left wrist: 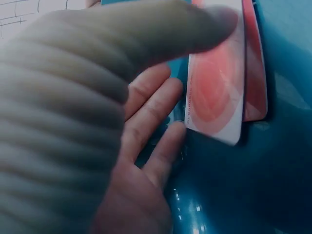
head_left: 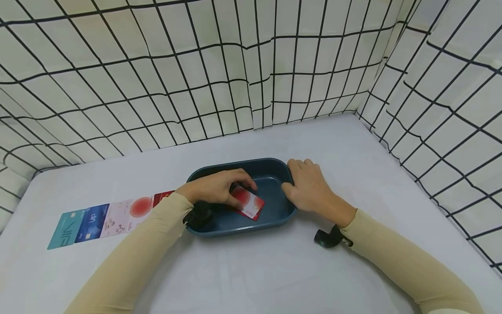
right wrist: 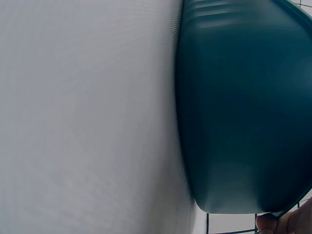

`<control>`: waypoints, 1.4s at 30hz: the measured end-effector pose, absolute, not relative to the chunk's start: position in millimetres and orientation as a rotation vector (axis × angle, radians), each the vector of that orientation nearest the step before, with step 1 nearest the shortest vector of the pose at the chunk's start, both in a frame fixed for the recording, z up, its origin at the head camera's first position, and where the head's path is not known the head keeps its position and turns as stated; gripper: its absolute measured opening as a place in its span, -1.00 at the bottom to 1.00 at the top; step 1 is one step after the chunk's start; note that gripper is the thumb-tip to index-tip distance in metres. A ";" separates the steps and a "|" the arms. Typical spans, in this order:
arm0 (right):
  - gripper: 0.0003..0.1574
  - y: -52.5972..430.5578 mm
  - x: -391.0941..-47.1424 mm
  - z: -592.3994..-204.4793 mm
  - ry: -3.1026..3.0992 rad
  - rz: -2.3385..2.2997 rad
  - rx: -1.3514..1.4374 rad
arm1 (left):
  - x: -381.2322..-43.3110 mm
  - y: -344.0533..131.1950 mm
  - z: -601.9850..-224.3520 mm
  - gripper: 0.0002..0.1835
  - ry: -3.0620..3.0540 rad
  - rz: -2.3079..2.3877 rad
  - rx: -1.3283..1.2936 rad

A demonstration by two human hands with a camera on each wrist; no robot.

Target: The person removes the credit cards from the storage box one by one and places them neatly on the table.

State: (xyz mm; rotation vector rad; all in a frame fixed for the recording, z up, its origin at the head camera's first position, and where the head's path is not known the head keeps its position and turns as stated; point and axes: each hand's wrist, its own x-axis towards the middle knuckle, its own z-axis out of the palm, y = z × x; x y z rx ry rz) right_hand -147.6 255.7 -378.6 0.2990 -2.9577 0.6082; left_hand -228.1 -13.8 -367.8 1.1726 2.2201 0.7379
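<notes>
White-and-red card (head_left: 251, 204): inside the blue tray (head_left: 279, 192), pinched by the left hand (head_left: 221, 185), thumb on its face; a red card (left wrist: 257, 92) shows from behind it. Right hand (head_left: 310, 187) grips the tray rim across from the left. Handling (judged): light, thin, stiff with slight flex, glossy so apt to slide, hardly fragile. Best hold: opposite long edges, or thumb on face, fingers behind. Cannot tell from this angle whether the left pinch takes both cards.

White desk (head_left: 243, 279), black wire grid (head_left: 296, 36) stands along its back edge and right side. Pale backing (head_left: 285, 56) shows behind the wires; light is soft, fairly even.
</notes>
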 end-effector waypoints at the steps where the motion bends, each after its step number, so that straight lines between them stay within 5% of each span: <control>1: -0.66 255.8 -147.9 -378.5 -2.956 0.608 0.299 | -228.5 -13.7 -368.2 -0.47 2.216 0.734 1.174; 23: -0.61 255.9 -148.1 -378.9 -2.941 0.623 0.302 | -226.4 -12.3 -368.1 -0.49 2.205 0.676 1.190; 30: -0.62 255.7 -148.1 -378.4 -2.945 0.623 0.293 | -226.4 -12.7 -366.8 -0.28 2.228 0.700 1.172; 42: -0.63 254.2 -147.2 -379.5 -2.929 0.617 0.291 | -226.0 -14.3 -368.0 -0.51 2.292 0.700 1.112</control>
